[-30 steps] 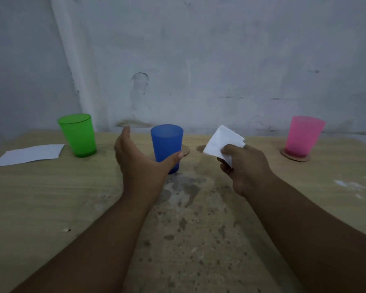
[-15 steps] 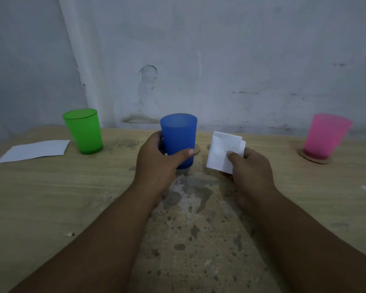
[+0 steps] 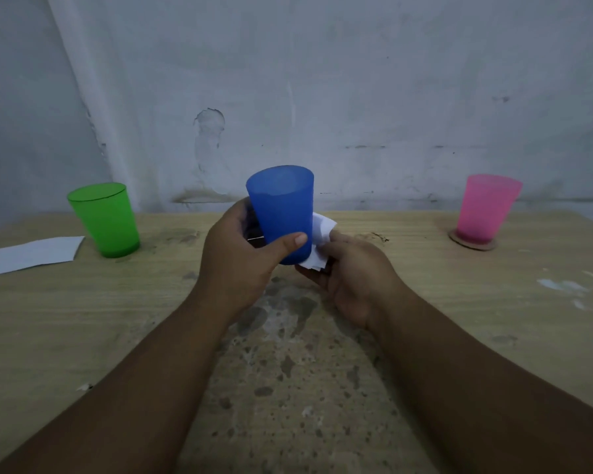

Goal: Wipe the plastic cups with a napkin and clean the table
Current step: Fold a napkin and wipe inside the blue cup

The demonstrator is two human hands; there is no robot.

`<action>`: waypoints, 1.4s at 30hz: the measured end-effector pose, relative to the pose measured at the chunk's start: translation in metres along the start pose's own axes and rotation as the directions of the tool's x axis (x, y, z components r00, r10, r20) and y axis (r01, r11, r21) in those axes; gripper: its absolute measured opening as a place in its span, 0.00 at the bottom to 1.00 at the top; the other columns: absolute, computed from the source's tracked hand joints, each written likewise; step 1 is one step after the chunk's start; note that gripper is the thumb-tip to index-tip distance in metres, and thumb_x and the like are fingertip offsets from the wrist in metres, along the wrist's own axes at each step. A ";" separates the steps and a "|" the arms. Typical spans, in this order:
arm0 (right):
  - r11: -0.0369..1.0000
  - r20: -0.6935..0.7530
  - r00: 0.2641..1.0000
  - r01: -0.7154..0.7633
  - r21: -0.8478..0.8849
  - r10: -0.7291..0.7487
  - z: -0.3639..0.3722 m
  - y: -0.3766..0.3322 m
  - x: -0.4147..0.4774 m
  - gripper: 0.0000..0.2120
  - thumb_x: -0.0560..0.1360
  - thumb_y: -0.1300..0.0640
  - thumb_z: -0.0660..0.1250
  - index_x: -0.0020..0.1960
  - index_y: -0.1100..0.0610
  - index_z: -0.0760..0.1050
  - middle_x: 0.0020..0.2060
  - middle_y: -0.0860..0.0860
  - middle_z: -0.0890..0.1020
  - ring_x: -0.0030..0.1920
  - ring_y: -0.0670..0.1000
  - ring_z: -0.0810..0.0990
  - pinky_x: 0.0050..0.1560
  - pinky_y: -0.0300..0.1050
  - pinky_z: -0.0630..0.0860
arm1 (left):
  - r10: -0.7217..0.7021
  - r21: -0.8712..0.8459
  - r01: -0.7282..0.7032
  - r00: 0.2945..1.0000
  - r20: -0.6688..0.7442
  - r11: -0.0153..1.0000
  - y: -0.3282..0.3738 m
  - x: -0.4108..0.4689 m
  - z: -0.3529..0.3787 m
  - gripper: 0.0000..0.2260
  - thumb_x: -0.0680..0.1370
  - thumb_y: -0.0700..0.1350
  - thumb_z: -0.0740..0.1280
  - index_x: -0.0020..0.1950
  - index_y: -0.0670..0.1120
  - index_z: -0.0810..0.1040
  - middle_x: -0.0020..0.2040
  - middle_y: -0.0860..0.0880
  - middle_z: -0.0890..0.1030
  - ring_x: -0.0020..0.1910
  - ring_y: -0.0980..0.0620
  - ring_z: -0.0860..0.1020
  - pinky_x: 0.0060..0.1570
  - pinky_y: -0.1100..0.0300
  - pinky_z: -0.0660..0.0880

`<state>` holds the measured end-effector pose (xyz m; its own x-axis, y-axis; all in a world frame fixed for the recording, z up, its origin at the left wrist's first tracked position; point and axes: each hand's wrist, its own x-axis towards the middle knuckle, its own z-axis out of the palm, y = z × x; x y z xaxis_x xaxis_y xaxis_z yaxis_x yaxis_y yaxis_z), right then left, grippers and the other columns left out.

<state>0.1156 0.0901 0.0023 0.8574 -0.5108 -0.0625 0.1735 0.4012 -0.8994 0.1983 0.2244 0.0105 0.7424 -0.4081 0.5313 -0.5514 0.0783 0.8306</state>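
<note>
The left hand [image 3: 240, 254] is wrapped round the blue cup [image 3: 281, 206], with the thumb across the front and the fingers round the back. The cup looks lifted a little off the table [image 3: 83, 319] and tipped a bit. The right hand [image 3: 353, 278] pinches a folded white napkin [image 3: 319, 241], and the napkin touches the low side of the cup, just beside the left thumb. I think the wiping of this cup is only starting. To do it well, I would hold the cup firm but not squeeze hard, because thin plastic may bend. I would press the napkin flat on the side and turn the cup round with the left hand, so every bit of the outside gets rubbed. Then I would push the napkin inside and go round the rim too. The thumb covers one spot, so the grip should shift once to reach it. Now the count. There are three cups: one blue in the left hand, one green cup [image 3: 105, 220] far out past the left hand, and one pink cup [image 3: 486, 208] far out past the right hand. There is one napkin in the right hand. One flat white sheet [image 3: 31, 254] lies beyond the green cup. One round brown mat [image 3: 473, 242] sits under the pink cup. There are two hands.
</note>
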 end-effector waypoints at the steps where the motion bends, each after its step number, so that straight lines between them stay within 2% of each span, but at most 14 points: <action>1: 1.000 -0.005 1.000 -0.005 0.011 0.005 0.001 -0.001 -0.001 0.14 0.80 0.67 0.57 0.60 0.57 0.76 0.55 0.58 0.84 0.52 0.58 0.85 0.51 0.52 0.83 | 0.002 0.006 -0.002 1.000 -0.003 1.000 -0.001 0.000 0.000 0.28 0.69 0.48 0.80 0.67 0.50 0.76 0.58 0.56 0.83 0.54 0.58 0.82 0.50 0.60 0.81; 4: 1.000 -0.043 0.999 -0.008 0.015 0.008 0.002 0.000 -0.004 0.12 0.79 0.68 0.58 0.55 0.58 0.78 0.54 0.59 0.84 0.52 0.58 0.85 0.49 0.52 0.83 | 0.007 0.032 -0.006 1.000 -0.029 0.999 -0.003 -0.002 0.000 0.29 0.69 0.49 0.81 0.67 0.50 0.75 0.59 0.56 0.82 0.55 0.58 0.82 0.51 0.57 0.81; 7: 1.000 -0.099 0.995 0.015 -0.022 -0.017 0.011 0.007 -0.009 0.12 0.78 0.68 0.60 0.47 0.57 0.80 0.51 0.58 0.85 0.50 0.59 0.85 0.53 0.56 0.82 | 0.003 0.052 0.002 0.997 -0.081 0.999 -0.004 -0.001 -0.001 0.29 0.68 0.50 0.81 0.67 0.50 0.75 0.59 0.55 0.82 0.54 0.59 0.82 0.51 0.59 0.81; 13: 0.990 -0.166 0.981 0.085 -0.109 -0.103 0.018 0.019 -0.016 0.12 0.78 0.66 0.63 0.59 0.60 0.80 0.45 0.50 0.87 0.46 0.54 0.86 0.49 0.50 0.84 | -0.004 0.094 0.019 0.988 -0.157 0.995 -0.003 0.000 -0.001 0.29 0.68 0.53 0.80 0.66 0.48 0.75 0.59 0.53 0.82 0.51 0.59 0.82 0.49 0.58 0.81; 15: 0.991 -0.145 0.985 0.075 -0.108 -0.090 0.015 0.017 -0.015 0.12 0.78 0.67 0.63 0.53 0.55 0.82 0.39 0.47 0.86 0.45 0.53 0.86 0.49 0.50 0.84 | -0.005 0.111 0.025 0.984 -0.177 0.994 -0.002 0.001 -0.002 0.30 0.68 0.54 0.80 0.66 0.48 0.75 0.59 0.53 0.82 0.51 0.58 0.82 0.49 0.57 0.81; 16: 0.992 -0.120 0.989 0.071 -0.106 -0.083 0.013 0.014 -0.014 0.17 0.78 0.67 0.63 0.45 0.50 0.84 0.36 0.46 0.87 0.43 0.53 0.86 0.47 0.50 0.84 | -0.007 0.116 0.028 0.983 -0.184 0.993 -0.001 0.001 -0.002 0.30 0.68 0.55 0.80 0.66 0.48 0.75 0.58 0.53 0.82 0.50 0.58 0.82 0.48 0.58 0.81; 17: 0.993 -0.101 0.992 0.060 -0.102 -0.070 0.011 0.010 -0.014 0.21 0.78 0.68 0.62 0.37 0.48 0.85 0.35 0.47 0.87 0.41 0.54 0.87 0.46 0.51 0.84 | -0.008 0.117 0.031 0.982 -0.188 0.993 -0.001 0.001 -0.002 0.30 0.67 0.55 0.80 0.65 0.49 0.75 0.58 0.53 0.82 0.49 0.59 0.82 0.47 0.59 0.82; 18: 0.994 -0.083 0.995 0.052 -0.094 -0.060 0.008 0.006 -0.013 0.21 0.78 0.68 0.61 0.36 0.51 0.85 0.37 0.50 0.87 0.42 0.55 0.87 0.47 0.53 0.84 | -0.009 0.113 0.031 0.982 -0.189 0.993 0.001 0.001 -0.003 0.29 0.67 0.56 0.80 0.64 0.49 0.76 0.56 0.54 0.82 0.47 0.61 0.82 0.45 0.61 0.81; 20: 0.997 -0.087 0.995 0.043 -0.057 -0.048 0.000 -0.002 -0.009 0.13 0.78 0.69 0.60 0.49 0.60 0.83 0.46 0.57 0.87 0.46 0.57 0.86 0.50 0.55 0.83 | -0.012 0.098 0.030 0.985 -0.175 0.995 0.005 0.002 -0.003 0.29 0.66 0.57 0.80 0.62 0.51 0.76 0.54 0.57 0.82 0.46 0.63 0.82 0.40 0.67 0.80; 23: 0.999 -0.063 0.998 0.017 0.049 -0.014 -0.008 -0.008 -0.005 0.16 0.80 0.69 0.58 0.67 0.66 0.72 0.54 0.61 0.84 0.50 0.57 0.86 0.48 0.51 0.83 | -0.018 0.060 0.027 0.990 -0.137 0.998 0.010 0.002 0.001 0.28 0.65 0.57 0.81 0.60 0.52 0.77 0.53 0.57 0.82 0.45 0.63 0.82 0.39 0.69 0.78; 26: 0.994 0.114 0.993 -0.027 0.102 0.015 -0.003 -0.003 -0.008 0.17 0.81 0.68 0.55 0.65 0.61 0.75 0.54 0.58 0.85 0.54 0.56 0.85 0.50 0.47 0.83 | -0.019 0.036 0.023 0.995 -0.099 0.999 0.013 -0.001 0.005 0.27 0.66 0.56 0.81 0.60 0.50 0.78 0.53 0.56 0.83 0.47 0.61 0.83 0.43 0.64 0.81; 29: 0.986 0.185 0.983 -0.050 0.158 0.020 0.003 -0.002 -0.009 0.17 0.81 0.69 0.54 0.62 0.59 0.76 0.55 0.58 0.84 0.56 0.56 0.84 0.51 0.46 0.83 | 0.002 0.042 0.002 0.996 -0.093 0.999 0.014 0.000 0.003 0.28 0.65 0.57 0.80 0.61 0.50 0.78 0.54 0.56 0.83 0.49 0.61 0.83 0.44 0.64 0.81; 35: 0.967 0.235 0.970 -0.114 0.227 0.060 0.000 -0.002 -0.009 0.17 0.81 0.69 0.55 0.67 0.64 0.73 0.61 0.61 0.81 0.60 0.59 0.82 0.57 0.50 0.81 | 0.015 0.016 -0.014 0.999 -0.052 1.000 0.019 -0.001 0.004 0.34 0.62 0.60 0.77 0.64 0.47 0.77 0.56 0.54 0.83 0.50 0.60 0.83 0.45 0.64 0.81; 42: 0.933 0.249 0.962 -0.191 0.304 0.116 0.000 -0.001 -0.011 0.16 0.81 0.69 0.56 0.66 0.65 0.73 0.58 0.62 0.82 0.57 0.57 0.83 0.58 0.51 0.80 | 0.049 0.013 -0.049 0.999 0.007 0.999 0.018 -0.002 0.004 0.27 0.67 0.52 0.79 0.63 0.48 0.77 0.56 0.56 0.83 0.51 0.61 0.82 0.47 0.65 0.80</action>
<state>0.1056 0.0949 0.0041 0.9651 -0.2556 -0.0564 0.1456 0.7031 -0.6961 0.1858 0.2230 0.0239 0.7117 -0.4105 0.5700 -0.5920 0.0863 0.8013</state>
